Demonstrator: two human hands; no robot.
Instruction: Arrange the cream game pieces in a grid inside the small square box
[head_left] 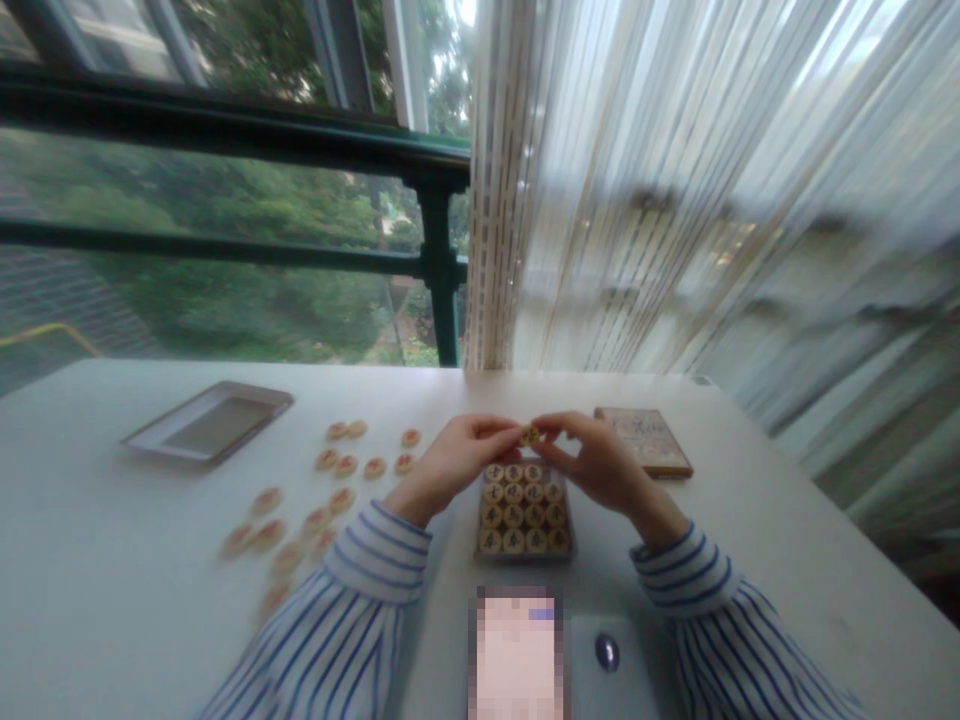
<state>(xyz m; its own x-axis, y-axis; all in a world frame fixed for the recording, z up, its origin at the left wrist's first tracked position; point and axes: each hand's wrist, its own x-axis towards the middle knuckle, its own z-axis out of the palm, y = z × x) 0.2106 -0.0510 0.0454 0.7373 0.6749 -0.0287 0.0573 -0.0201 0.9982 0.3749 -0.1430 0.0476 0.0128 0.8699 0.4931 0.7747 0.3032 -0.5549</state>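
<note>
Both my hands meet above a small box (480, 520) filled with rows of round wooden game discs with dark characters. My left hand (457, 465) and my right hand (592, 462) each pinch the same single wooden disc (529, 435) between their fingertips, just over the far edge of the box. Both wear blue-striped white sleeves. Loose discs with red characters (330, 495) lie scattered on the white table (112, 580) to the left of my left hand.
A shallow box lid (210, 425) lies at the far left. A flat patterned box (645, 440) rests right of my right hand. A pixelated rectangle (516, 650) and a grey pad with a dark round object (607, 652) sit near me. Window railing and curtain stand behind the table.
</note>
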